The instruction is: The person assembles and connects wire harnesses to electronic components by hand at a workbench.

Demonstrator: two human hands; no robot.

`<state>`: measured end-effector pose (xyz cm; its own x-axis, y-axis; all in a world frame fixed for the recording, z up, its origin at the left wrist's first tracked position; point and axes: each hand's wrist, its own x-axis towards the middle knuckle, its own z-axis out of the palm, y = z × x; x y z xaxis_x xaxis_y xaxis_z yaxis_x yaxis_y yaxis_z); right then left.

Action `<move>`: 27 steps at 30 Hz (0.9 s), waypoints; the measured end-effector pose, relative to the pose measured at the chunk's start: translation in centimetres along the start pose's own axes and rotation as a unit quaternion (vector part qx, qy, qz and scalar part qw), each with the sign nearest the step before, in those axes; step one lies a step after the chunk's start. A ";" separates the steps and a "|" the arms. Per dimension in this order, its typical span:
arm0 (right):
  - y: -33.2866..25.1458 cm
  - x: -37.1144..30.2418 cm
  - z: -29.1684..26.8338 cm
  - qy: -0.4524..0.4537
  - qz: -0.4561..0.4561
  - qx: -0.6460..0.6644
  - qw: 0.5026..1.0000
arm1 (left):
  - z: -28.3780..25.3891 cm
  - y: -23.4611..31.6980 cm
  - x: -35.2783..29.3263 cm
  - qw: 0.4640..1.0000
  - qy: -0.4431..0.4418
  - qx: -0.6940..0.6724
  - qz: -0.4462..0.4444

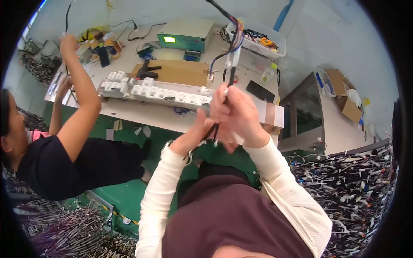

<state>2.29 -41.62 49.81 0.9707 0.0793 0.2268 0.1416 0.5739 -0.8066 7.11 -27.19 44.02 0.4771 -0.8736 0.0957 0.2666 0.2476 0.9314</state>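
A black-sleeved wire harness [232,77] with loose coloured wires higher up runs down from the top edge to my hands. My right hand [243,107] is closed round it, with a small white connector [226,91] at its fingertips. Lower and to the left, my left hand [198,131] grips a black length of the harness, and a white end piece [216,144] hangs below. Some fingers are blurred or hidden. Just beyond my hands lies a board with a row of white connector sockets [172,95]; a blue wire ends in a white plug near its right end.
A green-fronted tester box [185,36], a black clamp [148,70], a phone [260,91] and a clear plastic bin [279,45] stand on the bench. To my left a co-worker [81,99] raises a dark cable. Piled harnesses [352,198] flank both sides.
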 end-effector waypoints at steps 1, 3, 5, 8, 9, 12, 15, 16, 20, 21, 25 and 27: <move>-0.4 0.9 -2.2 -0.017 -0.022 -0.039 0.999 | -0.3 1.0 -0.9 0.989 -0.123 -0.053 -0.061; -1.6 2.0 -4.0 0.005 -0.001 -0.169 0.986 | -2.0 -0.9 -2.2 0.997 -0.008 0.031 -0.064; -1.8 2.8 -7.7 -0.023 -0.012 -0.207 0.978 | -1.9 -1.3 -1.7 0.998 0.053 0.007 -0.016; -0.3 4.6 -12.2 0.073 -0.051 -0.218 0.972 | -2.7 0.1 -0.9 0.990 0.138 0.023 0.019; 1.2 5.0 -12.1 0.225 -0.056 -0.236 0.944 | -3.6 -0.1 -0.7 0.991 0.133 0.020 0.011; 4.0 8.0 -9.6 0.201 0.009 -0.284 0.938 | -6.0 -1.1 -1.1 0.988 0.141 0.070 0.012; 6.4 10.2 -8.6 0.210 0.054 -0.314 0.924 | -8.3 -1.3 -2.5 0.986 0.131 0.098 0.000; 7.5 11.0 -8.2 0.210 0.049 -0.302 0.929 | -9.1 -1.4 -2.8 0.985 0.125 0.113 0.020; 10.4 12.7 -5.3 0.190 0.051 -0.228 0.953 | -13.4 -1.1 -4.6 0.984 0.088 0.135 0.080; 11.4 12.7 -4.9 0.179 0.041 -0.215 0.959 | -14.6 -0.9 -5.5 0.985 0.084 0.133 0.069; 14.0 12.3 -4.1 0.174 0.018 -0.139 0.975 | -17.9 -0.6 -8.0 0.978 0.143 0.124 0.088; 16.3 13.1 -5.2 0.066 -0.017 -0.141 0.988 | -18.9 -0.1 -9.5 0.972 0.184 0.105 0.099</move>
<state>18.31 -35.45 36.85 0.9789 -0.0544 0.1972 0.2041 0.3240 -0.9238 18.37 -10.95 36.35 0.7789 -0.5994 0.1843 -0.0193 0.2708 0.9624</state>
